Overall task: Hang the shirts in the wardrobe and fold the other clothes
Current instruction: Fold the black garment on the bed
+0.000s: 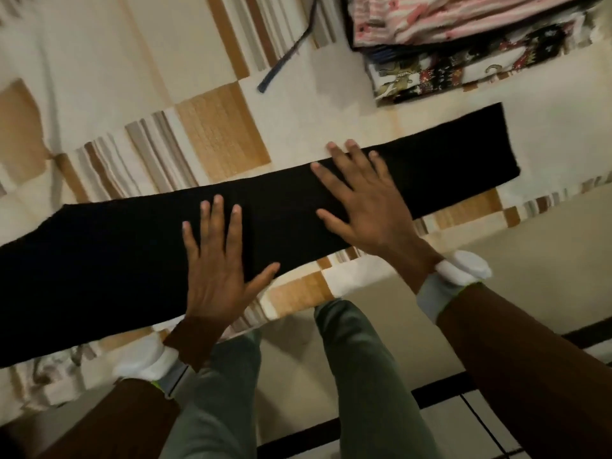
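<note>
Patterned bedspread (218, 127) lay beneath black garment (99, 260). Garment stretched flat across it. Folded clothes stack (463, 61) sat beyond garment's far end. Left hand (215, 260), right hand (367, 200) pressed garment, fingers spread flat.

We are seeing a bed (99, 61) with a cream and tan patchwork cover; a long black garment (116, 260), a dark strap (288, 58) and folded patterned clothes (463, 44) are lying on it.
</note>
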Motion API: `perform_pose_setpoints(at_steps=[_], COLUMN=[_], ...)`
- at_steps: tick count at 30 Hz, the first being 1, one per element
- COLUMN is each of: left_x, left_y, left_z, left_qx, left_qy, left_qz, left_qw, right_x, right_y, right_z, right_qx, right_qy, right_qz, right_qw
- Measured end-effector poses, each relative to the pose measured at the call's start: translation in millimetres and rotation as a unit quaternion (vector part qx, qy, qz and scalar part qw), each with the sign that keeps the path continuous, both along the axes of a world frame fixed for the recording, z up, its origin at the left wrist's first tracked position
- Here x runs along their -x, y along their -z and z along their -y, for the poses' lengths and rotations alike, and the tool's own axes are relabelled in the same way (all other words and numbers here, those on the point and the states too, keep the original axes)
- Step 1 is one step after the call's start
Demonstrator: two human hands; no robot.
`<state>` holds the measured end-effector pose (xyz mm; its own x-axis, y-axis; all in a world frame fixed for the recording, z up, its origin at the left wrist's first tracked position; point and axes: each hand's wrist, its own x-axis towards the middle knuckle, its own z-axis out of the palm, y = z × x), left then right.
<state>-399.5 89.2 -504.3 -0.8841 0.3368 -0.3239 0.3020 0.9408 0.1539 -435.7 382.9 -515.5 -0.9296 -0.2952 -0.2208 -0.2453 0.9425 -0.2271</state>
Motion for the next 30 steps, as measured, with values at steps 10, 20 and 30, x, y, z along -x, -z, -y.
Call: perform_pose_setpoints(at_steps=[10,20,30], left_x=[-80,-91,-102], left_y=[-20,-14,-27], left_z=[139,259,285], left_qx=[-0.021,0.001,-0.125], left_qy=[0.041,-0.292,-0.269], left_qz=[0.081,-0.047,-0.094], left_qw=[0.996,0.955,0.95], right_x=[19,12,89], right_y=[-16,-40,-26], right_z=[108,387,419], right_qx=[-0.004,0.168,-0.015], right_qy=[0.32,-0.294,-0.011], right_qz=[-0.018,-0.017,-0.037], right_qw=[0.947,0.941,0.999])
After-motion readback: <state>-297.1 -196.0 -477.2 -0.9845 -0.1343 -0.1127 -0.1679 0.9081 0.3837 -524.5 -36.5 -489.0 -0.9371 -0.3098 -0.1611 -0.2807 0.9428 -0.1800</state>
